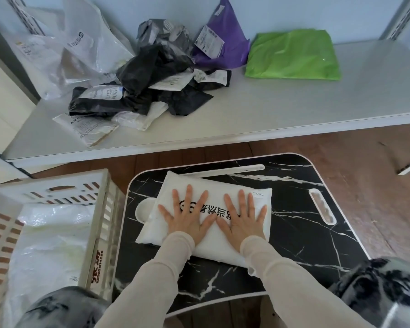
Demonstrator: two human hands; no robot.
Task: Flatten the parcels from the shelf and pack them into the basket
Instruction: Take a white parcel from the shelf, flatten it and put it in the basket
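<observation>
Closest in, the left hand [187, 218] and right hand [243, 221] lie side by side, palms down, on a white parcel [211, 185], fingers straight and fanned wide with the thumbs nearly meeting over its black print. The parcel rests at a slight tilt on a black marble-patterned lap tray [305, 233], and it looks puffy along its near and left edges, so the step in hand appears to be the flattening itself, with the air not yet fully pressed out. Just left of the tray stands the slatted basket [57, 192], already holding a pale flattened bag [50, 245]. The next move likely calls for sweeping the palms outward to drive the bulge to the edges, then gripping the parcel and laying it flat on the one in the basket. Beyond, on the grey shelf [294, 110], more work waits: a crumpled heap of black and grey parcels [152, 84], a purple parcel [225, 43] leaning at the wall, and a green parcel [291, 55] lying apart to the right
</observation>
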